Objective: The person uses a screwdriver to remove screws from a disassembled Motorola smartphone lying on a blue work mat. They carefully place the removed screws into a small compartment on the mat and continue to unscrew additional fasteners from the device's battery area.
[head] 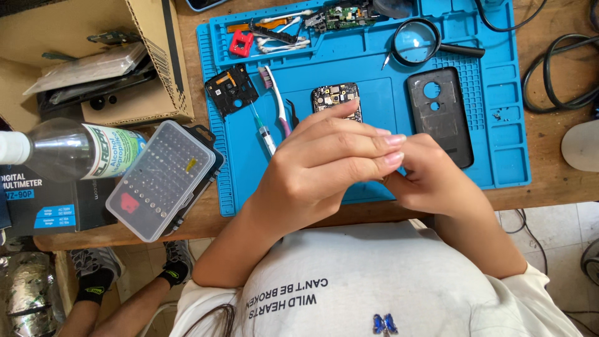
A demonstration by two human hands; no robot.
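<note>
Hovering hands: the left hand (324, 165) and the right hand (430, 178) are held together above the near edge of the blue work mat (499, 143).
Left hand: its fingers are stretched out side by side, their tips laid against the right hand.
Right hand: its fingers are curled inward under the left fingertips; whether anything is pinched between the two hands cannot be told.
Opened phone: the opened phone (336, 97) is laid flat on the mat, just beyond the left hand, partly covered by it.
Back cover: a dark back cover (440, 122) is laid to the right of the phone, its lower end just beside the right hand.
Tools: a toothbrush (274, 97) and a syringe (262, 128) are laid left of the phone.
Magnifier: a magnifying glass (417, 42) is set further back.
Bit case: a clear bit case (161, 178) is placed off the mat's left edge.
</note>
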